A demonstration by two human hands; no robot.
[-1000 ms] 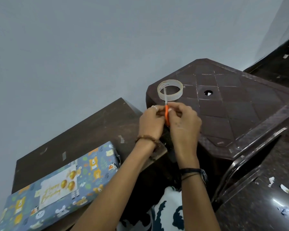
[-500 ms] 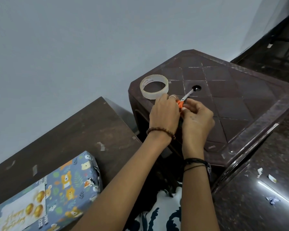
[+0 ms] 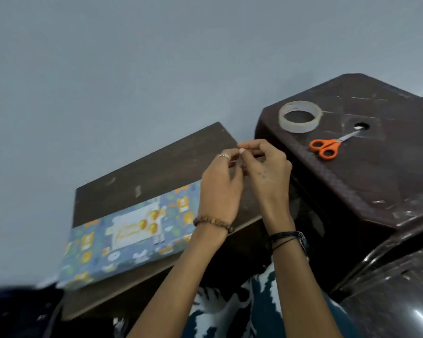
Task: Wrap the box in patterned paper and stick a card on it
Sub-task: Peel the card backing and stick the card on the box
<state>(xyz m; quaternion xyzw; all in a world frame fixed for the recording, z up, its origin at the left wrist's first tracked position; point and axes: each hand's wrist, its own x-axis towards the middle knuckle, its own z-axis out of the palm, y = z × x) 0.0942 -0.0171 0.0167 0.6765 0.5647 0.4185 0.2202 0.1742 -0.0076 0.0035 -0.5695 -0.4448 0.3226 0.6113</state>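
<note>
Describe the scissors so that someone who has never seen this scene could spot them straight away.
Find the dark brown plastic stool on the right, its top patterned in diamonds with a round hole in the middle. The scissors lie flat on that top, blade tips at the hole, just in front of the clear tape roll. They are the only bright orange thing there.

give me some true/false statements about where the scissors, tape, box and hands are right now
1. The scissors lie on the stool beside the tape roll. True.
2. The right hand holds the scissors. False: nobody holds them; both hands meet fingertip to fingertip in front of the stool.
3. The box is already wrapped, with a card on top. True.
4. The left hand rests on the box. False: it is raised above it.
5. The tape roll sits on the box. False: it sits on the stool.
</note>
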